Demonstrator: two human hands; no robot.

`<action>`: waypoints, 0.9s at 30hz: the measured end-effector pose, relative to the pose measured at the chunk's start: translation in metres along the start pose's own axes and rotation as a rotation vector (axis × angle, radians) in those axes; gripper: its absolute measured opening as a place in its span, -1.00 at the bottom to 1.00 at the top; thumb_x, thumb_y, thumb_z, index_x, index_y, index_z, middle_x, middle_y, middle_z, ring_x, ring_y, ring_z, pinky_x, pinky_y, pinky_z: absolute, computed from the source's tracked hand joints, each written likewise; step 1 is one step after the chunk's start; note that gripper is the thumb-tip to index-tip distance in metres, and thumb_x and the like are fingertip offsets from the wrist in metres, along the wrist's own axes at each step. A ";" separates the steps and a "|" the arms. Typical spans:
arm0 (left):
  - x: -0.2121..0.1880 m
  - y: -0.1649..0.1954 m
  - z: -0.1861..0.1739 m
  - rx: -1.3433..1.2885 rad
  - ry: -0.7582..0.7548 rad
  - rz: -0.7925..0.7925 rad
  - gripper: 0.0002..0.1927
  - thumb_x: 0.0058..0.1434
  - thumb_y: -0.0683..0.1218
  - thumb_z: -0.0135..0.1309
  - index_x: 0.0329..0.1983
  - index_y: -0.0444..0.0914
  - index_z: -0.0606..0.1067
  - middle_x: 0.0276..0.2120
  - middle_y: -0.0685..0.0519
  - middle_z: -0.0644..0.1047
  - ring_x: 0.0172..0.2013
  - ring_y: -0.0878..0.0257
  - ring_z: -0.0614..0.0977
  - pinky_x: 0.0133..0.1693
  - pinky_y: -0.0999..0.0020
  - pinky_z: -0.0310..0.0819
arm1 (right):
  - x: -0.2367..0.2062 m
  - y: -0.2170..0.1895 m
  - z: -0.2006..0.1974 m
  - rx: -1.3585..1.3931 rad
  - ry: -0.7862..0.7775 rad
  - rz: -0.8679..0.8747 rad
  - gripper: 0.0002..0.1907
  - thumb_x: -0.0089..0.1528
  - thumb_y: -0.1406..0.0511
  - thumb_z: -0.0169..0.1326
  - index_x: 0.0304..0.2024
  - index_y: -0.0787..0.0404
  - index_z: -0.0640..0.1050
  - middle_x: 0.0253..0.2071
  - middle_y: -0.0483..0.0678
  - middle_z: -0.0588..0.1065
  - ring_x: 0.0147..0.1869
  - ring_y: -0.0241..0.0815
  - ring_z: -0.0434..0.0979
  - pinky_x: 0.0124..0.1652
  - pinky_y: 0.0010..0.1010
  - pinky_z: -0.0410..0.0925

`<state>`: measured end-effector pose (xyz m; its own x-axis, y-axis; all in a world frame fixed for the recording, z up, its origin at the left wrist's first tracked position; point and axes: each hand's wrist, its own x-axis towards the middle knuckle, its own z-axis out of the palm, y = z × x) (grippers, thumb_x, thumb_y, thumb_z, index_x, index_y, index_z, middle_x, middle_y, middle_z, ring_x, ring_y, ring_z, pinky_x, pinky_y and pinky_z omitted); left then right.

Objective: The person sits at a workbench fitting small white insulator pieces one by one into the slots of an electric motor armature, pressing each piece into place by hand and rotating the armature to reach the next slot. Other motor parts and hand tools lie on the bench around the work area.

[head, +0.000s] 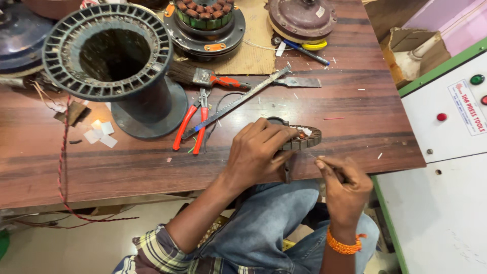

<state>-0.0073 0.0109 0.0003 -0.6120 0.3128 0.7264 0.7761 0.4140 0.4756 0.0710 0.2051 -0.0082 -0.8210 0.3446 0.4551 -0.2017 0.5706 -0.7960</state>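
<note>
Dark slotted steel is what I have under my left hand [257, 149]: a small round motor stator core with copper windings [303, 137], lying at the near edge of the reddish-brown wooden counter [127, 162]. My left hand is clamped over it, fingers curled across its top and pressing it down. My right hand [345, 186], with an orange bead bracelet at the wrist, has its fingers pinched together on a thin wire or strip [312, 156] that runs up toward the core's rim; it is too fine for me to tell which.

To do this well, I judge the core must stay pinned flat so it cannot swivel, and the thin piece should be fed straight along a slot, with a short grip close to the tip to stop it buckling.

Well apart behind lie red-handled pliers [195, 122], a hacksaw blade [238, 99], a bristle brush [203, 77] and a large black plastic wire spool [109, 56].
</note>
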 end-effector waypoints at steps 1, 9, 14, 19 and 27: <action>-0.002 -0.001 0.001 0.006 0.012 0.019 -0.57 0.07 -0.03 0.34 0.02 -0.18 0.57 -0.15 0.11 0.64 -0.21 0.14 0.57 -0.13 0.20 0.50 | 0.005 -0.008 -0.005 -0.054 -0.017 -0.089 -0.86 0.19 0.49 0.32 -0.19 0.30 0.67 -0.45 -0.17 0.45 -0.42 -0.45 0.21 -0.42 -0.52 0.09; -0.004 -0.011 0.002 0.062 0.020 0.091 -0.63 0.16 0.00 0.33 0.01 -0.18 0.59 -0.18 0.16 0.64 -0.28 0.23 0.57 -0.23 0.27 0.51 | 0.046 -0.043 0.001 -0.159 -0.157 -0.367 -0.86 0.18 0.48 0.31 -0.21 0.30 0.65 -0.44 -0.05 0.50 -0.43 -0.36 0.41 -0.41 -0.49 0.24; -0.003 -0.014 0.000 0.072 0.036 0.110 -0.64 0.18 0.01 0.32 0.01 -0.17 0.59 -0.16 0.19 0.65 -0.27 0.24 0.56 -0.23 0.28 0.50 | 0.053 -0.050 0.004 -0.169 -0.199 -0.372 -0.86 0.17 0.49 0.31 -0.21 0.30 0.66 -0.44 -0.04 0.53 -0.43 -0.35 0.46 -0.42 -0.49 0.27; -0.005 -0.014 0.004 0.023 0.034 0.037 -0.60 0.08 -0.02 0.35 0.01 -0.13 0.60 -0.18 0.19 0.64 -0.26 0.24 0.56 -0.21 0.27 0.50 | 0.042 -0.051 -0.005 -0.223 -0.178 -0.297 -0.83 0.12 0.47 0.36 -0.23 0.30 0.68 -0.58 -0.05 0.41 -0.54 -0.30 0.33 -0.49 -0.44 0.17; -0.002 -0.003 0.001 0.032 0.046 -0.010 -0.54 0.05 -0.02 0.36 0.05 -0.15 0.60 -0.22 0.12 0.63 -0.22 0.18 0.59 -0.16 0.22 0.48 | 0.069 -0.047 0.012 -0.201 -0.209 -0.434 -0.89 0.20 0.47 0.28 -0.22 0.28 0.66 -0.38 -0.02 0.57 -0.39 -0.29 0.56 -0.39 -0.45 0.35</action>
<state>-0.0084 0.0101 -0.0026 -0.6112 0.2689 0.7444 0.7645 0.4440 0.4673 0.0174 0.1932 0.0560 -0.7777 -0.1001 0.6206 -0.4578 0.7667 -0.4501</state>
